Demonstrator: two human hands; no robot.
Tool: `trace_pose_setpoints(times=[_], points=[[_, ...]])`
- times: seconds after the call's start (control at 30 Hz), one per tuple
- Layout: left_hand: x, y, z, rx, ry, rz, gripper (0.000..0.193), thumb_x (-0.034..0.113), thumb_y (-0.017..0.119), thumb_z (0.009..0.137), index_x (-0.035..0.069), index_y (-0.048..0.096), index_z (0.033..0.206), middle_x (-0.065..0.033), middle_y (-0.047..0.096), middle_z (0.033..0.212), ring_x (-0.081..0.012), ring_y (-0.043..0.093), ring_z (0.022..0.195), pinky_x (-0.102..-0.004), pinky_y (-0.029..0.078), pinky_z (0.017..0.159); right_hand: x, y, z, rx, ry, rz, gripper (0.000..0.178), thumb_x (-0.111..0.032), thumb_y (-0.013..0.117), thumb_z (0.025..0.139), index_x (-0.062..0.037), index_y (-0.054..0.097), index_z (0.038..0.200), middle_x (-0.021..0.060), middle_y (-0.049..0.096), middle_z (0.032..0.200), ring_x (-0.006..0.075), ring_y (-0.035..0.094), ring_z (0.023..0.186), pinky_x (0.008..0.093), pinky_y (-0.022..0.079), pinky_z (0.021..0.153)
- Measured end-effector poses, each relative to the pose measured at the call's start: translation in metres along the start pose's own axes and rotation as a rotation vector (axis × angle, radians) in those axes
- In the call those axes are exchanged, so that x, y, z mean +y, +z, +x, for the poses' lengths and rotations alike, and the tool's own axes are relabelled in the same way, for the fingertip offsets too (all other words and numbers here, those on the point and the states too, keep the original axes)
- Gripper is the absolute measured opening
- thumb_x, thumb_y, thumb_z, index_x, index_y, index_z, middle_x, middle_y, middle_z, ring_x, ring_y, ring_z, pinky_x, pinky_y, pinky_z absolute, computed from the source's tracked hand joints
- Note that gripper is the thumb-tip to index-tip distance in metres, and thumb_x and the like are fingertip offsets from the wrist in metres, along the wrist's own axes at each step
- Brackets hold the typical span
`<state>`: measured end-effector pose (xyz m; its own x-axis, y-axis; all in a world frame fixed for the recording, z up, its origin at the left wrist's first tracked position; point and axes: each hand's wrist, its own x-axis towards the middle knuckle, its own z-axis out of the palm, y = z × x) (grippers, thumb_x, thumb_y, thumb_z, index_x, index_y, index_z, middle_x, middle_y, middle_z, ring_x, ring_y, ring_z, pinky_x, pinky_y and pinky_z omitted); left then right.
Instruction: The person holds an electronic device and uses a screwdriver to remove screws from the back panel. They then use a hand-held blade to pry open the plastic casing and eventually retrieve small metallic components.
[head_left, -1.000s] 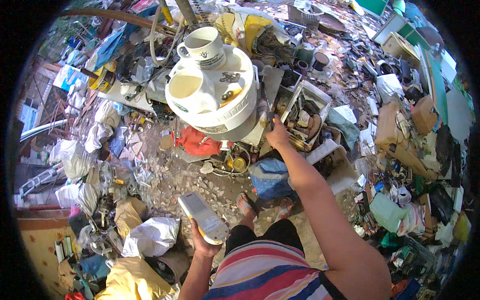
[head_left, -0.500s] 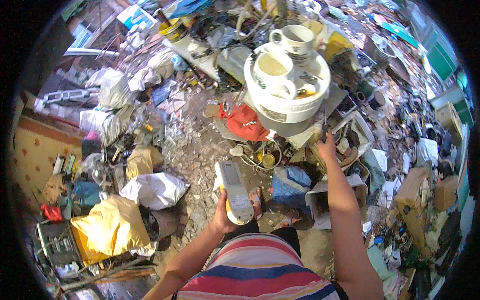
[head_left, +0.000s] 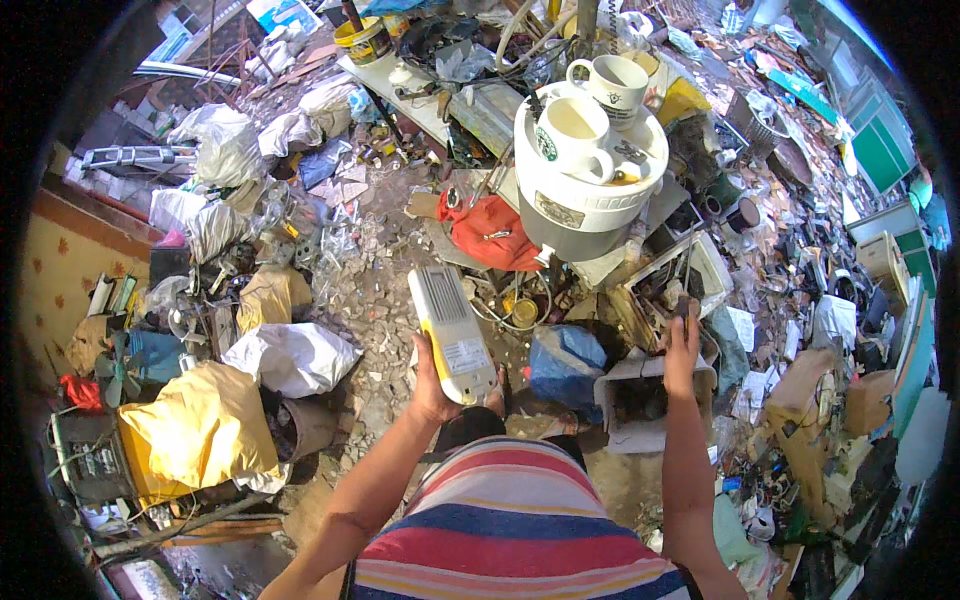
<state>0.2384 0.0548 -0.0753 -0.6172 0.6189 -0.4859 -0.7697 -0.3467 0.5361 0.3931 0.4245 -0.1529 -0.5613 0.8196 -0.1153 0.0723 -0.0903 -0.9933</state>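
Note:
My left hand (head_left: 432, 388) is closed around the lower end of an oblong white and yellow device (head_left: 447, 325), its slotted grille turned upward. Held out over the right side of the ground, my right hand (head_left: 681, 352) grips a screwdriver (head_left: 683, 307) by its dark handle. The thin shaft points away from me. Ahead stands a white and grey drink cooler (head_left: 562, 212) with a small tap. On its lid are a cream mug (head_left: 572, 132), a second mug (head_left: 613, 84) behind it, and small metal pieces.
A red cloth bag (head_left: 492, 234) lies before the cooler. Below my right hand are a grey plastic bin (head_left: 655, 436) and a blue bag (head_left: 566, 366). A yellow sack (head_left: 200, 425) and a white sack (head_left: 292, 358) lie left. Rubble and scrap cover the ground.
My right hand has come back toward me and slightly right with the screwdriver, away from the cooler. My left hand has raised the device a little and shifted left.

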Motion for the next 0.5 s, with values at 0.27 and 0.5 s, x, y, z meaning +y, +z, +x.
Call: trace_pose_setpoints(times=[0.27, 0.5], points=[[-0.004, 0.054, 0.000, -0.202, 0.106, -0.078, 0.082, 0.073, 0.033, 0.087, 0.012, 0.035, 0.143, -0.0150, 0.051, 0.131, -0.0348, 0.053, 0.117, -0.0528, 0.042, 0.098, -0.116, -0.053, -0.150, -0.570, 0.111, 0.130, 0.062, -0.019, 0.058, 0.091, -0.0018, 0.031, 0.145, 0.0131, 0.060, 0.105, 0.0147, 0.056, 0.076, 0.0305, 0.048, 0.070], [-0.004, 0.098, -0.020, -0.397, 0.205, -0.054, 0.085, 0.073, 0.033, 0.086, 0.010, 0.035, 0.143, -0.0169, 0.048, 0.137, -0.0370, 0.050, 0.122, -0.0519, 0.038, 0.103, -0.165, -0.072, -0.191, -0.753, 0.088, -0.090, 0.051, -0.018, 0.058, 0.091, -0.0020, 0.045, 0.138, 0.0092, 0.062, 0.103, 0.0106, 0.056, 0.075, 0.0261, 0.048, 0.065]])
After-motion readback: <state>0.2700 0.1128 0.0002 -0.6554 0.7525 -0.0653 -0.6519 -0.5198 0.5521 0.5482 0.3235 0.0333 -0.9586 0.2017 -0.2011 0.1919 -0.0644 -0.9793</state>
